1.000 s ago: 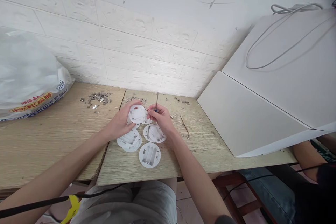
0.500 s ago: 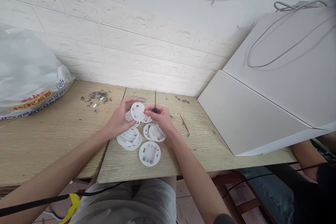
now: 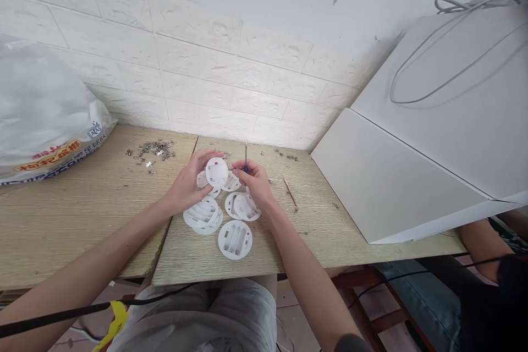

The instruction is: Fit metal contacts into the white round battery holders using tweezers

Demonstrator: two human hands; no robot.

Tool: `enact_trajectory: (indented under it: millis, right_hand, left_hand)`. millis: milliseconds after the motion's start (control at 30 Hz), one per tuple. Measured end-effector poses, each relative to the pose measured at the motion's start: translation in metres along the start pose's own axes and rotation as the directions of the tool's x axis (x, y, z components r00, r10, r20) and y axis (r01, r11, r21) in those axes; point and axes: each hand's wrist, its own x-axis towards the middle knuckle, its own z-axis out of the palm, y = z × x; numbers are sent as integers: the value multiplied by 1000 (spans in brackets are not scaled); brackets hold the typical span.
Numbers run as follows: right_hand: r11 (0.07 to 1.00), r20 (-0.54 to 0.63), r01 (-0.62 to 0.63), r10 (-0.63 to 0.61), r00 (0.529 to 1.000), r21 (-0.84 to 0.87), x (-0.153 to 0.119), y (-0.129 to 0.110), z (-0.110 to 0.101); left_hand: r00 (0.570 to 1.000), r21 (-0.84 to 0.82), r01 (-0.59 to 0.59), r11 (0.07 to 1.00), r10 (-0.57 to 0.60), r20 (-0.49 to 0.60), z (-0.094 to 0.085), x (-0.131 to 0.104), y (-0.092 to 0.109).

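My left hand grips a round white battery holder by its edge, its slotted face turned toward me. Close by on the right, my right hand is closed around a screwdriver whose thin shaft points up. Its thumb and forefinger also pinch together, but whatever tiny piece may be between them is too small to name. Below both hands lie several more round white battery holders, some overlapping in stacks.
A heap of small metal contacts lies at the back left, with more scattered bits by the wall. Right of my hand is a thin wooden stick. A stuffed plastic bag sits far left, a large white box right. Another person's arm shows beyond.
My right hand has drawn slightly away to the right from the held battery holder, opening a gap. The left hand keeps its hold; the view has shifted slightly.
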Motion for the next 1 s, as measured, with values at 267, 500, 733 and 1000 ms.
enact_trajectory:
  millis: [267, 500, 733, 1000]
  right_hand:
    - [1000, -5, -4, 4, 1000, 4, -1, -2, -1]
    - [995, 21, 22, -19, 1000, -99, 0, 2, 2]
    - [981, -48, 74, -84, 995, -181, -2, 4, 4]
    - [964, -82, 109, -133, 988, -243, -4, 6, 6]
  left_hand:
    - [1000, 33, -1, 999, 1, 2, 0, 0, 0]
    - [997, 129, -57, 990, 51, 54, -1, -2, -4]
    - [993, 229, -45, 972, 18, 120, -1, -5, -3]
    - [980, 295, -83, 952, 25, 195, 1, -8, -7]
